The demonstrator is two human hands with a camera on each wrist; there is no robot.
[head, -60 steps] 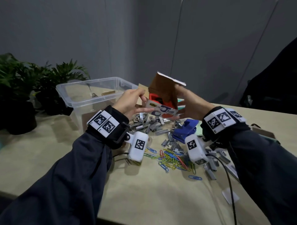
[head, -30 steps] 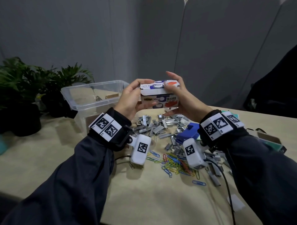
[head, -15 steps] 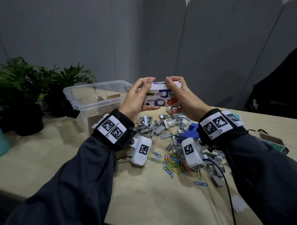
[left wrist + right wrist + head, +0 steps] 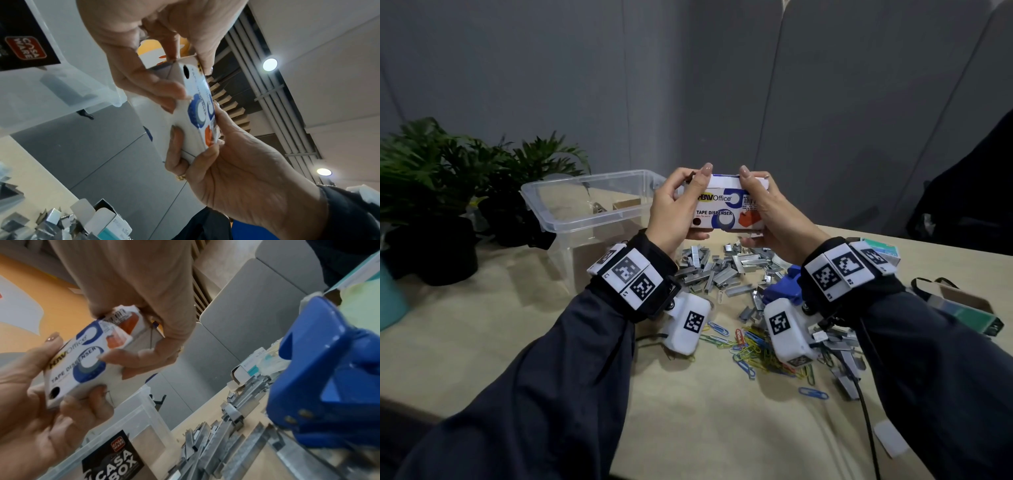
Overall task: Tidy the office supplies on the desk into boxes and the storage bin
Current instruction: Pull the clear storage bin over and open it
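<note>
You hold the tape dispenser box [image 4: 726, 209] up between both hands, above the far edge of the staple strips [image 4: 717, 270] heaped on the desk [image 4: 500, 329]. Its long axis runs left to right, printed face toward you. Your left hand [image 4: 674, 209] grips the left end, thumb over the top edge and fingers curled beneath; your right hand [image 4: 774, 219] clamps the right end the same way. In the left wrist view the end flap under your left fingers looks not quite tucked, so judge the closing as nearly done.

The clear storage bin [image 4: 571, 219] stands just to the left and slightly beyond the box, open at the top. Your left hand is the nearer one to it, so a short carry leftward over the rim seems the natural move.

Nearer you lie coloured paper clips [image 4: 753, 349] and a blue hole punch [image 4: 782, 289]; a teal carton [image 4: 969, 315] sits at the right.
</note>
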